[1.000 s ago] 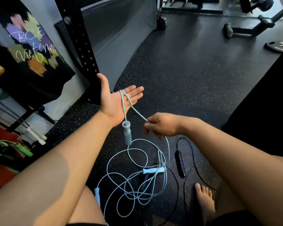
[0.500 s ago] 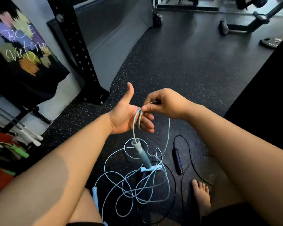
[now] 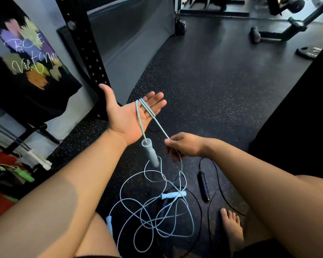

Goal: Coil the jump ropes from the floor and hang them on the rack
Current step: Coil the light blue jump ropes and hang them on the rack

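Bare arms [image 3: 63,198], bare foot [image 3: 231,226], dark shorts [image 3: 259,250]

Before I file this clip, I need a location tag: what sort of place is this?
Most likely a gym: speckled rubber floor, a perforated black rack upright, a weight plate by a machine frame, and jump ropes being coiled.

The black rope's second handle [image 3: 164,203] lies mostly hidden under the tangled blue rope [image 3: 157,216].

Gym — speckled rubber floor [image 3: 222,86], perforated black rack upright [image 3: 86,45], weight bench frame [image 3: 280,28] (far corner).
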`<state>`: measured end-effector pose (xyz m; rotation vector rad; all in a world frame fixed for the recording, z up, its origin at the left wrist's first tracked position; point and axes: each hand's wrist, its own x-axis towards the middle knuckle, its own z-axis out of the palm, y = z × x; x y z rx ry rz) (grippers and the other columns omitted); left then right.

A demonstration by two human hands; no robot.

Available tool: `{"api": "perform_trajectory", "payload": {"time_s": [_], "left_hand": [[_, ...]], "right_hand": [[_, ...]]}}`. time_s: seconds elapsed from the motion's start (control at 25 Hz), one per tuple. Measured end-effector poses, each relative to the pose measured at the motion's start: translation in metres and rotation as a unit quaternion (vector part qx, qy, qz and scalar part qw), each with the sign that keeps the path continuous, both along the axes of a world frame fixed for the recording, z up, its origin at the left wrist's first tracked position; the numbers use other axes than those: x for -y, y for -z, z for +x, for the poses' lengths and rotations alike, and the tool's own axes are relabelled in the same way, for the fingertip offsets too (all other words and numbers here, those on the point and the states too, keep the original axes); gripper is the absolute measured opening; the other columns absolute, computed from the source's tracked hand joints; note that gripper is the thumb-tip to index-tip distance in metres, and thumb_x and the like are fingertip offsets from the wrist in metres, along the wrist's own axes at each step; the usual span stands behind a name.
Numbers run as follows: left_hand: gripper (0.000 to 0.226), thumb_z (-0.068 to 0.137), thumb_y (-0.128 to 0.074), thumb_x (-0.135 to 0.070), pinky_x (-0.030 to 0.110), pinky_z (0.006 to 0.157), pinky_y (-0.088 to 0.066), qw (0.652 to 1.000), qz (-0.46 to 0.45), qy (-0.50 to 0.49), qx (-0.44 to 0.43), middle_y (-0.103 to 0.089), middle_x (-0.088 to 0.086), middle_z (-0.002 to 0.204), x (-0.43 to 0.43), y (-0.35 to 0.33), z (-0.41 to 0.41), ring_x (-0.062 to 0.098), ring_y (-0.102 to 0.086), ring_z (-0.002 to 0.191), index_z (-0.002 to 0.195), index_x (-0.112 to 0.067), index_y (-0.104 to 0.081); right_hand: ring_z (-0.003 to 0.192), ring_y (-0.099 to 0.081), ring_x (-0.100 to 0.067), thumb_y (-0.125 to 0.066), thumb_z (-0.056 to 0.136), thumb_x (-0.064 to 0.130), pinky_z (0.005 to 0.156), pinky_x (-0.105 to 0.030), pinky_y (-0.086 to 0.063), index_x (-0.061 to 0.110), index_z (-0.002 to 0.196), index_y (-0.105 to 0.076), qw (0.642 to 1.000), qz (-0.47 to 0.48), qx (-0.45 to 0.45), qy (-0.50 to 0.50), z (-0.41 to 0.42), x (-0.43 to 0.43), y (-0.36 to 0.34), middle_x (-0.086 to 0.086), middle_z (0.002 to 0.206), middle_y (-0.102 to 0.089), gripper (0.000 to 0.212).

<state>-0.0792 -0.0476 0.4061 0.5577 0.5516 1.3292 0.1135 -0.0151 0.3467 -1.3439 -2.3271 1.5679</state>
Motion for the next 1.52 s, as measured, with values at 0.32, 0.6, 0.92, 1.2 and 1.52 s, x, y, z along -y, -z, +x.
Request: {"api": "perform_trajectory", "payload": {"time_s": [0.32, 0.6, 0.92, 1.2, 1.52], "left_hand": [[0.13, 0.072, 0.005, -0.092, 0.048, 0.125, -0.022, 0.948, -0.056, -0.023, -0.313, -0.07, 0.018, 0.126, -0.014, 0.023, -0.004, 0.029, -0.059, 0.13, 0.147, 0.005, -0.038], [0.133, 0.072, 0.021, -0.087, 0.042, 0.109, -0.039, 0.857, -0.031, 0.237, -0.456, -0.072, 0.03, 0.1, 0.004, 0.019, 0.014, 0.036, -0.072, 0.099, 0.102, 0.001, -0.074], [0.119, 0.061, 0.007, -0.102, 0.039, 0.083, -0.051, 0.951, -0.046, 0.193, -0.237, -0.064, 0.014, 0.061, 0.009, 0.003, 0.013, 0.034, -0.067, 0.068, 0.076, -0.004, -0.06], [0.115, 0.061, -0.023, -0.105, 0.042, 0.098, -0.053, 0.999, -0.015, 0.051, -0.007, -0.068, 0.013, 0.086, 0.009, -0.002, 0.004, 0.035, -0.07, 0.09, 0.098, -0.003, -0.059], [0.121, 0.079, -0.006, -0.092, 0.048, 0.117, -0.039, 0.984, -0.04, -0.09, -0.149, -0.066, 0.03, 0.125, -0.003, 0.009, -0.002, 0.038, -0.065, 0.121, 0.132, 0.008, -0.047]], "right_hand": [[0.06, -0.057, -0.016, -0.048, 0.102, 0.029, 0.064, -0.03, -0.045, 0.009, 0.098, -0.069, 0.957, 0.256, 0.065, -0.121, -0.012, 0.006, -0.052, 0.001, 0.066, -0.064, 0.029], [0.061, -0.058, 0.002, -0.074, 0.088, 0.037, 0.06, -0.015, -0.04, 0.02, 0.086, -0.076, 0.939, 0.333, -0.042, -0.069, 0.01, -0.018, -0.067, 0.013, 0.069, -0.066, 0.017], [0.056, -0.05, -0.012, -0.051, 0.101, 0.044, 0.06, -0.033, -0.045, 0.004, 0.076, -0.057, 0.965, 0.224, -0.119, 0.065, 0.017, -0.024, -0.025, -0.017, 0.066, -0.061, 0.048], [0.071, -0.062, -0.025, -0.036, 0.106, 0.044, 0.065, -0.031, -0.046, 0.008, 0.084, -0.059, 0.988, -0.019, -0.125, 0.086, -0.001, 0.003, 0.0, -0.012, 0.074, -0.066, 0.048], [0.058, -0.052, -0.01, -0.048, 0.104, 0.026, 0.064, -0.028, -0.042, 0.013, 0.101, -0.07, 0.984, 0.137, 0.031, -0.109, -0.008, 0.009, -0.032, 0.003, 0.066, -0.06, 0.026]]}}
